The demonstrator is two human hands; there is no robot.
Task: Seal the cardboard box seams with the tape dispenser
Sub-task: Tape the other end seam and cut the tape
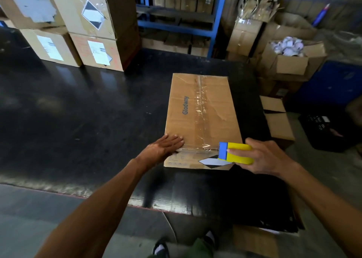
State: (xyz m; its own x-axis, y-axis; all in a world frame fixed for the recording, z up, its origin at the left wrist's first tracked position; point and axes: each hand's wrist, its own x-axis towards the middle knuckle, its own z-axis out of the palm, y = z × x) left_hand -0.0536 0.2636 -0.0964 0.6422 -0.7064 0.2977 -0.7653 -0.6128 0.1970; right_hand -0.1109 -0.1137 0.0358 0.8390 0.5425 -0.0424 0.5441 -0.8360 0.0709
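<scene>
A brown cardboard box (188, 118) printed "Glodway" lies on the black table (78, 110). Clear tape runs along its centre seam, and another strip crosses its near edge. My left hand (166, 146) lies flat, fingers spread, on the box's near left corner, pressing the tape strip down. My right hand (268, 155) grips a yellow and blue tape dispenser (235, 153) at the box's near right corner, its blue end touching the near edge. A black and white diamond label shows on the box's front face below the dispenser.
Stacked labelled cartons (78, 26) stand at the table's far left. A blue metal shelf (182, 18) rises behind. Open cartons (291, 59) and a black crate (329, 130) crowd the floor on the right. Another carton (254, 240) sits under the table's near edge beside my feet.
</scene>
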